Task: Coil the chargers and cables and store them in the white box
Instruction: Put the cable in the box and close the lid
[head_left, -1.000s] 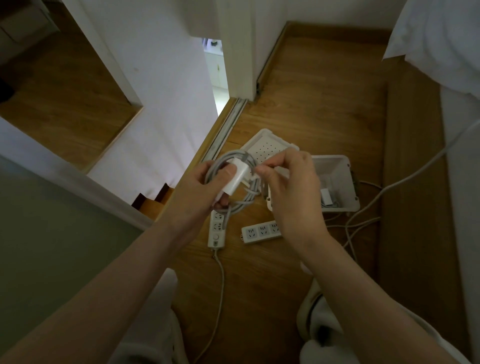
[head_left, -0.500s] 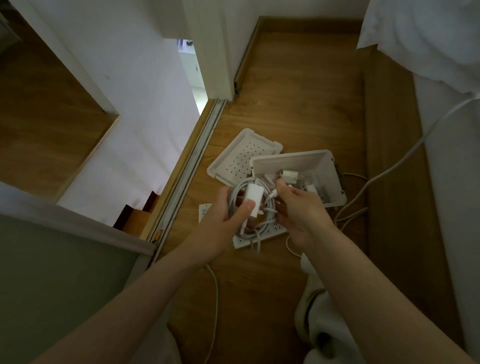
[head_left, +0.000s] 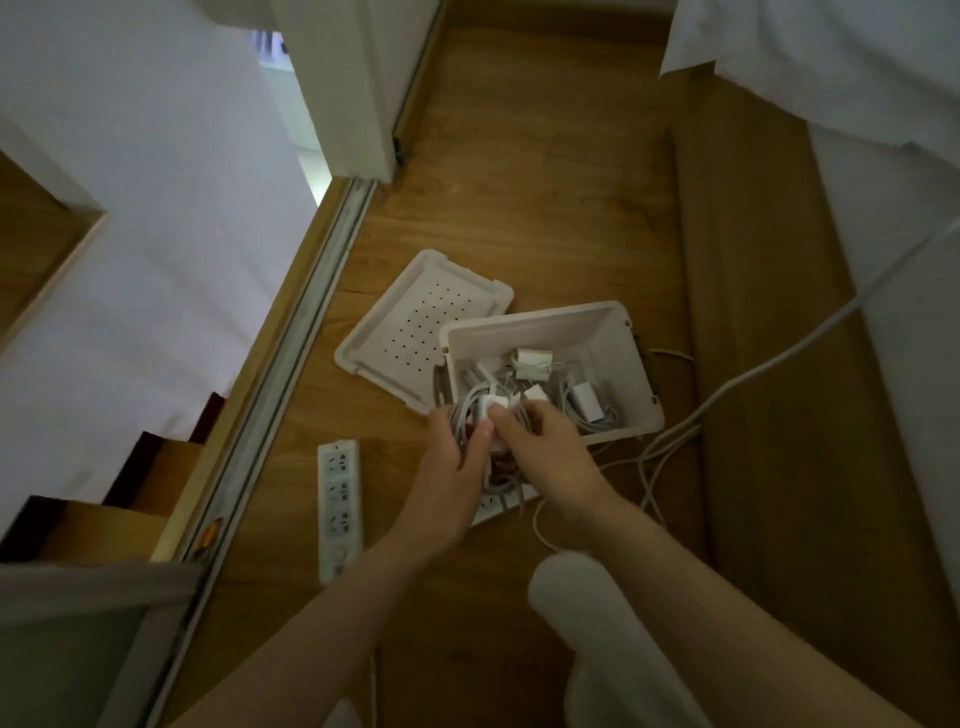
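Looping in grey-white turns round a white plug block, the coiled charger (head_left: 488, 403) is gripped by the left hand (head_left: 457, 467) and pinched by the right hand (head_left: 551, 448) at the white box's (head_left: 530, 332) near-left corner.

Left hand (head_left: 458, 460) and right hand (head_left: 551, 448) meet, fingers curled in grip round coiled cable (head_left: 467, 404).

Wooden floor (head_left: 519, 182), metal door track (head_left: 311, 291)
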